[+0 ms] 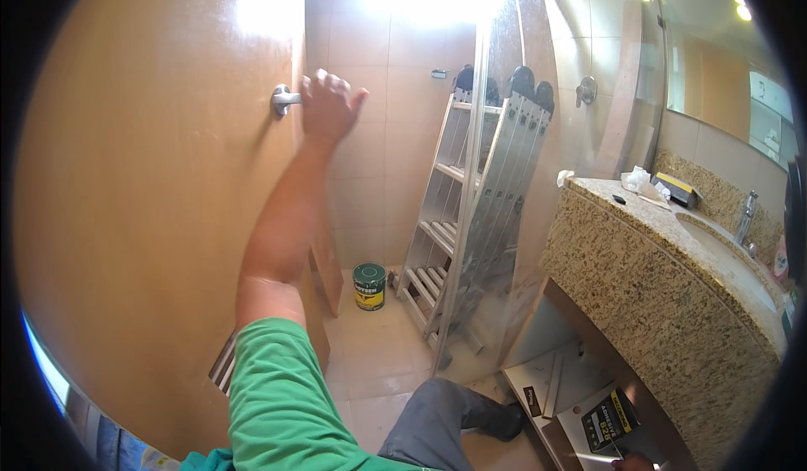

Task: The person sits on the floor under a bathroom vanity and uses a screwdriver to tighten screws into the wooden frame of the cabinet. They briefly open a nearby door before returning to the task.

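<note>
My left arm, in a green sleeve, reaches up to the wooden door point(160, 177). The left hand point(330, 105) is open at the door's edge, beside the metal lever handle point(286, 99). Its fingers point up and the thumb stands out to the right. Whether the palm touches the door or the handle's end, I cannot tell. At the bottom right, only part of my right hand point(635, 463) shows, with its fingers closed near a thin, light strip. What it holds is hidden. A black and yellow adhesive container point(607, 421) is just above it, in the open cabinet.
A folded aluminium ladder point(504, 168) leans behind the glass shower panel. Near its foot stands a green and yellow paint can point(370, 286). On the right, a granite counter point(647, 257) with a sink point(723, 252) carries crumpled paper point(646, 184) and a box point(677, 189).
</note>
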### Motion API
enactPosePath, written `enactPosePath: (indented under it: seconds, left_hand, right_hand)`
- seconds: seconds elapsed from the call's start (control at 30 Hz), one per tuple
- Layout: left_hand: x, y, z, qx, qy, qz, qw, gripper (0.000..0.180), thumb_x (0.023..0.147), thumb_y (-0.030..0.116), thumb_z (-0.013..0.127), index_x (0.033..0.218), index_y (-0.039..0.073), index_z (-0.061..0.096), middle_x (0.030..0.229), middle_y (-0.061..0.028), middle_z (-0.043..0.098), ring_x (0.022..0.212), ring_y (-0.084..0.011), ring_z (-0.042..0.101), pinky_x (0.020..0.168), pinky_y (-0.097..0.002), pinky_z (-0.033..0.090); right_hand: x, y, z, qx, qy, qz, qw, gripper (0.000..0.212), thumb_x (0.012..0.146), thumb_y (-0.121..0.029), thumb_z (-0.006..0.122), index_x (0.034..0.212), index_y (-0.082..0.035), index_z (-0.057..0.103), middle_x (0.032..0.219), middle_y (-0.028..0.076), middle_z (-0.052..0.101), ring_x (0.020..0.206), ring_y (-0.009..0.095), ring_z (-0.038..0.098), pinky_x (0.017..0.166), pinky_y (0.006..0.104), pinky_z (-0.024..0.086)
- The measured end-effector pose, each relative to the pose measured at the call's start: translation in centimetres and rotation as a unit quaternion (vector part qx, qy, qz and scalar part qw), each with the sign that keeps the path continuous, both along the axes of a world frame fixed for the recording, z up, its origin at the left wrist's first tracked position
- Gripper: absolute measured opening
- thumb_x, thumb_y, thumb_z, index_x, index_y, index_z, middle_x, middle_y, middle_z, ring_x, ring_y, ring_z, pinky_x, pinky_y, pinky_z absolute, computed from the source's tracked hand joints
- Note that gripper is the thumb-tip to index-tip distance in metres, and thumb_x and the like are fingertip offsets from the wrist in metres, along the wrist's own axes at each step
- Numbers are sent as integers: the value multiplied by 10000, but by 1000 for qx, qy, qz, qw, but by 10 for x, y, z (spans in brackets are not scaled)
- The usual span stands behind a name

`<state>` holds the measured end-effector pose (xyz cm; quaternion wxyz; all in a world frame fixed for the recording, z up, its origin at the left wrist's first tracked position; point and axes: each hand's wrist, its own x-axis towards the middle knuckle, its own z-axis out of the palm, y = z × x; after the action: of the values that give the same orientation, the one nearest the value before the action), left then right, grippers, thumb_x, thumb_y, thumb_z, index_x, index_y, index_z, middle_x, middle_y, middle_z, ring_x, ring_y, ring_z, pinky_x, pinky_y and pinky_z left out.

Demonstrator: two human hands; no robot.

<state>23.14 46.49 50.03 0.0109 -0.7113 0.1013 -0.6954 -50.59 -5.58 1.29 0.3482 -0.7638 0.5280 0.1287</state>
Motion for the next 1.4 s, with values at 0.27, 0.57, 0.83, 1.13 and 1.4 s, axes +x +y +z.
enactPosePath:
  seconds: [0.27, 0.57, 0.83, 1.13, 1.4]
  left_hand:
    - [-32, 44, 43, -68, 339, 148, 927, 362, 990, 326, 455, 1165, 135, 708, 1284, -54, 647, 1238, -231, 536, 1046, -410, 400]
    - [-8, 45, 33, -152, 375, 155, 901, 442, 956, 243, 476, 1364, 108, 577, 1372, -104, 590, 1357, -236, 485, 1088, -400, 378]
    - [25, 66, 20, -184, 402, 87, 893, 422, 1003, 237, 438, 1390, 84, 502, 1278, -156, 674, 1170, -314, 667, 964, -411, 539]
    - [-2, 43, 18, -172, 385, 72, 904, 378, 1046, 351, 398, 1275, 138, 610, 1258, -141, 685, 1149, -326, 671, 958, -432, 537]
    - [-11, 16, -8, -141, 310, 15, 940, 393, 1053, 352, 380, 1190, 57, 600, 1139, -180, 710, 1057, -376, 688, 893, -490, 552]
  right_hand:
    - [-23, -65, -79, -46, 4, -12, 999, 256, 899, -303, 711, 831, -58, 685, 608, 39, 579, 450, 143, 444, 428, 371, 348]
    - [-25, -19, -8, -52, 39, -50, 997, 261, 847, -269, 801, 799, -22, 732, 644, 98, 687, 538, 179, 642, 536, 348, 490]
    - [-8, -15, 0, -27, 45, -53, 997, 283, 855, -262, 784, 779, -2, 703, 596, 96, 658, 498, 185, 626, 488, 353, 471]
    - [-11, -19, -8, -21, 19, -100, 995, 256, 839, -179, 782, 729, 18, 661, 590, 112, 654, 486, 201, 622, 484, 368, 474]
    - [-12, -25, -14, -39, 59, -80, 994, 287, 824, -228, 800, 731, 13, 675, 565, 114, 643, 511, 221, 642, 552, 387, 495]
